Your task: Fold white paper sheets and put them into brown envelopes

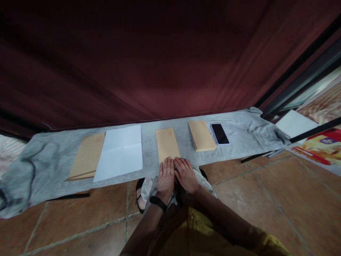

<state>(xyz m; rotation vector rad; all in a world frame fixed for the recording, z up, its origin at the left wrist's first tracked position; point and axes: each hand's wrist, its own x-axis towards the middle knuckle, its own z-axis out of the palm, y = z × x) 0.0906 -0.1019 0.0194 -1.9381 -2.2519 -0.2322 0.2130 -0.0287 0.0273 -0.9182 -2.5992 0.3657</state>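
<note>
A brown paper envelope (167,142) lies upright in front of me on the grey cloth, its near end under my fingers. My left hand (166,177) rests flat on that end, fingers stretched out. Beside it my right hand (186,176) lies flat too, its fingertips on the envelope's near right corner. To the right sits a stack of brown envelopes (201,136). On the left is a creased white sheet of paper (121,153), which overlaps more brown envelopes (87,154).
A grey cloth (239,131) covers the narrow table. A phone (220,134) with a dark screen lies right of the stack. Behind hangs a dark red curtain (165,71). At the far right are a white sheet (297,123) and a red printed package (325,145). The floor is tiled.
</note>
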